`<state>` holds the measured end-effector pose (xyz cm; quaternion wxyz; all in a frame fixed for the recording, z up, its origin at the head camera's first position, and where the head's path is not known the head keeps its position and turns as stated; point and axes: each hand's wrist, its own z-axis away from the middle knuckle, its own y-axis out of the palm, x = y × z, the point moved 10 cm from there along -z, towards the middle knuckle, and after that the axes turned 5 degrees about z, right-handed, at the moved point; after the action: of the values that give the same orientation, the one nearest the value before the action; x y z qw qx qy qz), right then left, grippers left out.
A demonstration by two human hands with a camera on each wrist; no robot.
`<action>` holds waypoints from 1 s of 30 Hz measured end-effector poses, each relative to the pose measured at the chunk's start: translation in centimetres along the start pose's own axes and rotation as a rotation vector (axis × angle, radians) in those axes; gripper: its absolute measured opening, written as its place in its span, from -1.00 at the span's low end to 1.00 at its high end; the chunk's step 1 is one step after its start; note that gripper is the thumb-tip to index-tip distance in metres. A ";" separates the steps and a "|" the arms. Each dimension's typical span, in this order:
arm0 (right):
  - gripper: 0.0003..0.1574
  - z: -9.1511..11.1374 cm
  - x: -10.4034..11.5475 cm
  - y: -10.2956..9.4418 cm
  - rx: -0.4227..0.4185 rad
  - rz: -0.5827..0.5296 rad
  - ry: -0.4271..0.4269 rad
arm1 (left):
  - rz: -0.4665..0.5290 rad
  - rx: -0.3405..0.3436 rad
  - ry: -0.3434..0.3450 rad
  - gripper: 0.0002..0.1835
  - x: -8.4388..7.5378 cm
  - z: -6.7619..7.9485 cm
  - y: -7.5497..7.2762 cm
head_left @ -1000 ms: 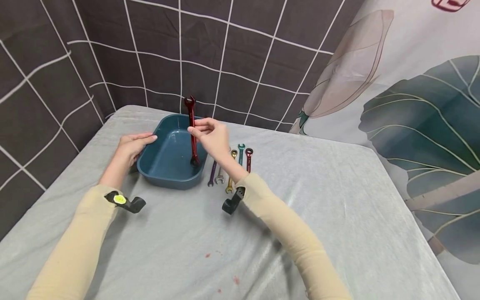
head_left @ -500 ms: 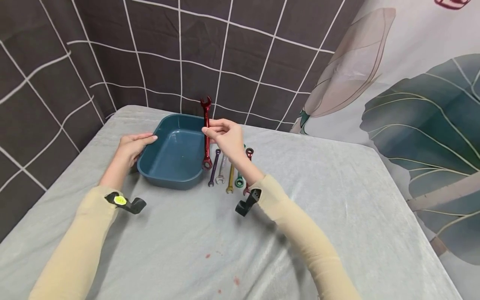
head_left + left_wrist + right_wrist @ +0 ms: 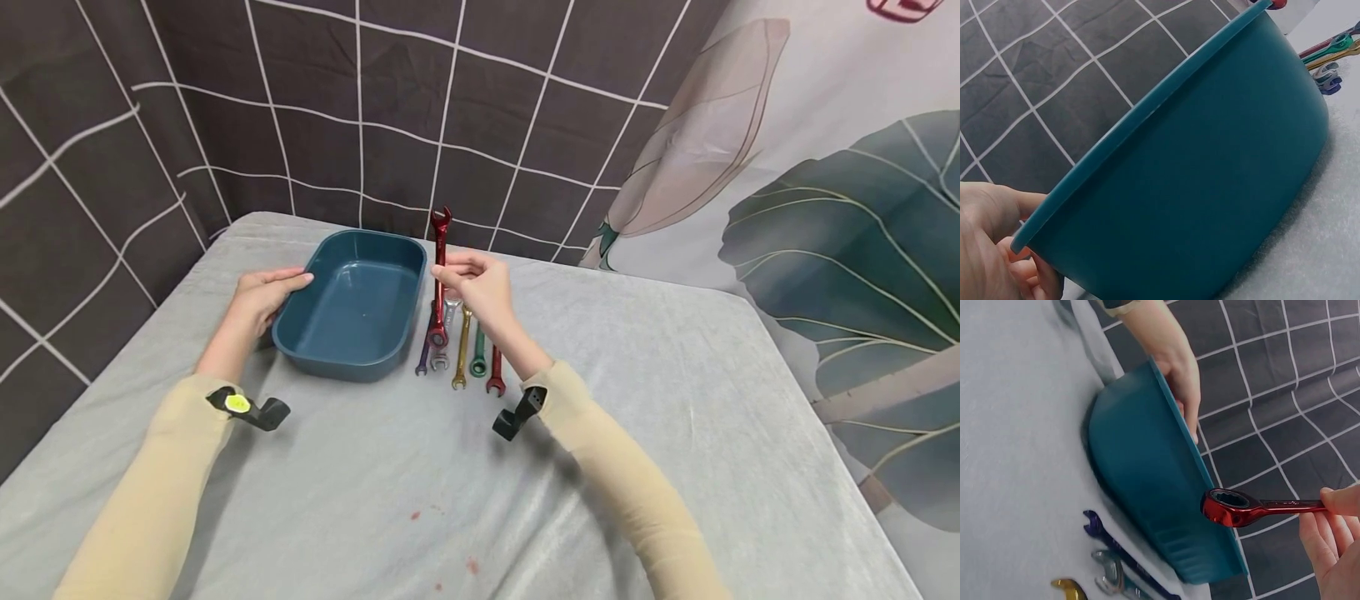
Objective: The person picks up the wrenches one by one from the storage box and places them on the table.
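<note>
My right hand pinches a red ratcheting combination wrench between thumb and fingers. The wrench stands near upright, open end up and ring end down, just right of the blue plastic basin. In the right wrist view its ring end overlaps the basin's rim. At the basin's left side my left hand grips the rim, thumb on top and fingers curled beneath, as the left wrist view shows. Below my right hand lie purple, silver, gold, green and red wrenches, partly hidden.
A pale grey cloth covers the table, marked by a few small reddish spots. Dark gridded fabric hangs behind and to the left. A leaf-patterned curtain hangs at the right.
My right hand has carried the red wrench rightward from over the basin to above the row of wrenches, turning its ring face toward me. My left hand stays on the rim.
</note>
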<state>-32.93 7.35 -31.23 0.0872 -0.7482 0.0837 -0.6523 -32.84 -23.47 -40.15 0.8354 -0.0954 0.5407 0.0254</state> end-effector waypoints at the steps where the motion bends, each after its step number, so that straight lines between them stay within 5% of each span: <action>1: -0.71 0.0 -0.2 -0.2 -0.003 0.000 0.007 | 0.001 0.002 0.001 -0.29 0.0 0.0 0.0; 23: -0.69 0.5 -3.8 -3.6 -0.048 -0.063 0.099 | -0.044 -0.026 -0.010 -0.28 0.1 -0.1 -0.3; 30: -0.73 0.5 -5.5 -4.6 -0.045 -0.103 0.190 | -0.041 -0.026 -0.003 -0.30 0.2 -0.1 -0.2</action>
<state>-33.09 13.16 -35.45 0.0283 -0.6883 0.0678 -0.7217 -32.82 -23.70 -40.31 0.8352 -0.1170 0.5371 0.0154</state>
